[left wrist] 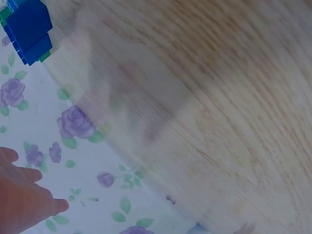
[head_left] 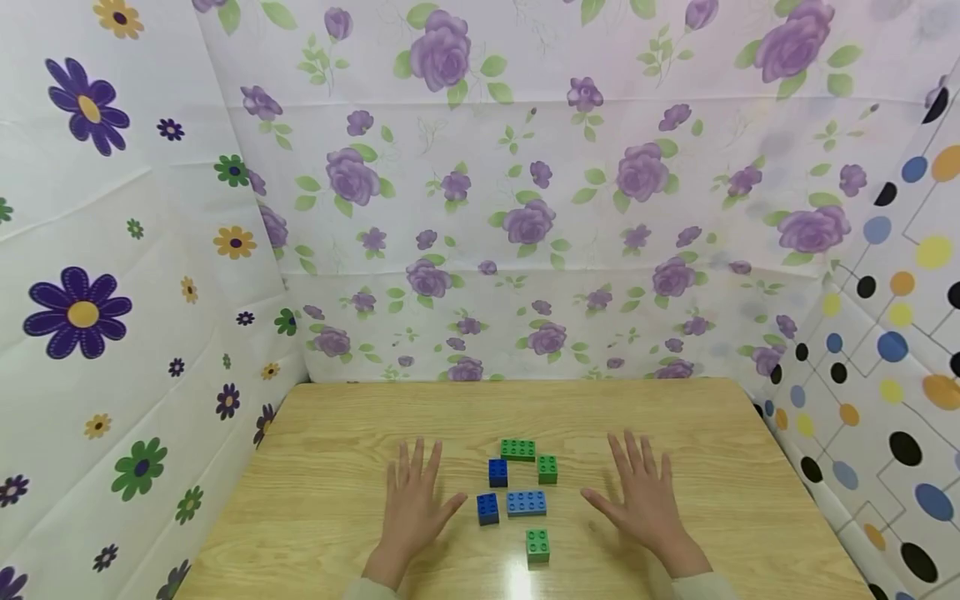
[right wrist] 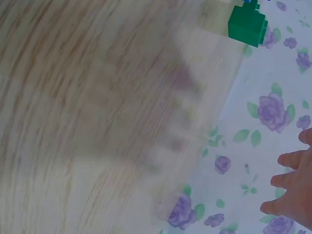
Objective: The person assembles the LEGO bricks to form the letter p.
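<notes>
Between the two hands in the head view lie several toy bricks: a long green brick (head_left: 518, 450), a small green brick (head_left: 547, 469), two dark blue bricks (head_left: 498, 472) (head_left: 487, 509), a long light blue brick (head_left: 527, 503) and a light green brick (head_left: 537, 546) nearest the front. The left hand (head_left: 414, 508), fingers spread and holding nothing, is left of the dark blue bricks. The right hand (head_left: 642, 504) is spread too, right of the bricks, and empty. Blue bricks (left wrist: 30, 29) show in the left wrist view, a green brick (right wrist: 247, 25) in the right wrist view.
The wooden table (head_left: 337, 417) carries the bricks. Behind it hangs a cloth with purple flowers (head_left: 487, 167); a daisy-patterned cloth (head_left: 165, 292) stands along the left side and a dotted cloth (head_left: 862, 400) along the right.
</notes>
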Tool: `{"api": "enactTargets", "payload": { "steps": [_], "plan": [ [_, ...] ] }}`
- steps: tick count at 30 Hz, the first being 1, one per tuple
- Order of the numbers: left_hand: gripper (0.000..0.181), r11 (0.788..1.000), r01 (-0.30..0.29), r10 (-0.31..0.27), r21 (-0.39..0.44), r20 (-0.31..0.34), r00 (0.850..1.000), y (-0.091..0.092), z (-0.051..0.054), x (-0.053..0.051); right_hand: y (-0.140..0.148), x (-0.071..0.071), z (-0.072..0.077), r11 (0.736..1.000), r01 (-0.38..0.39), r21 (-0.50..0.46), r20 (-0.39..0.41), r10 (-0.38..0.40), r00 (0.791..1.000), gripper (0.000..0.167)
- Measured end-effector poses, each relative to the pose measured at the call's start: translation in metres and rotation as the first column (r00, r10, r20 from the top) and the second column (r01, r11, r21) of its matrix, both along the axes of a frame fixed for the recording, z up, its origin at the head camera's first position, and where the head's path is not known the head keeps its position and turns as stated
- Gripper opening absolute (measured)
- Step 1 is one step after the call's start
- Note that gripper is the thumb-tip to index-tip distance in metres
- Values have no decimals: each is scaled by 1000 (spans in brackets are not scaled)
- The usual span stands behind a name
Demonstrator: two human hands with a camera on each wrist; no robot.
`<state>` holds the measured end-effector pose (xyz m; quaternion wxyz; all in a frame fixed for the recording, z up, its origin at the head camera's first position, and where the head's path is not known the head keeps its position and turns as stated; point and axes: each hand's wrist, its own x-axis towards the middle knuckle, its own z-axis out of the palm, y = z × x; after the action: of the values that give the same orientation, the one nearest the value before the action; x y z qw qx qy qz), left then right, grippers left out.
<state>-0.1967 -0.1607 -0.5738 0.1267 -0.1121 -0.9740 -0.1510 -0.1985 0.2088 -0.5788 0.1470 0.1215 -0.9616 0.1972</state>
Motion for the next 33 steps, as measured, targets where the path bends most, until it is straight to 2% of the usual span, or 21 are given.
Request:
{"api": "enactTargets", "payload": {
  "steps": [5, 10, 14, 20, 26, 29, 33],
  "plan": [
    [93, 998, 52, -51, 42, -13, 999, 3, 3, 1, -8, 2, 8, 998, -24, -51, 19, 25, 1000, 100],
    [94, 989, 120, -113, 90, -73, 991, 8, 6, 3, -18, 3, 12, 994, -55, -97, 11, 56, 998, 98],
    [95, 972, 182, -166, 152, -112, 980, 13, 6, 4, -24, 3, 13, 988, -77, -133, 4, 79, 997, 96],
    [98, 943, 239, -216, 230, -122, 969, 20, 3, 5, -32, 4, 13, 967, -134, -216, -25, 132, 991, 93],
    [97, 924, 222, -224, 312, -32, 974, 28, 1, 9, -38, 7, 13, 930, -144, -338, 83, 182, 980, 92],
    [97, 911, 202, -222, 359, 17, 975, 31, 2, 10, -40, 9, 12, 907, -127, -401, 157, 205, 966, 92],
    [95, 890, 183, -226, 418, 56, 973, 35, 0, 12, -43, 12, 10, 876, -125, -466, 214, 249, 945, 92]
  ]
}}
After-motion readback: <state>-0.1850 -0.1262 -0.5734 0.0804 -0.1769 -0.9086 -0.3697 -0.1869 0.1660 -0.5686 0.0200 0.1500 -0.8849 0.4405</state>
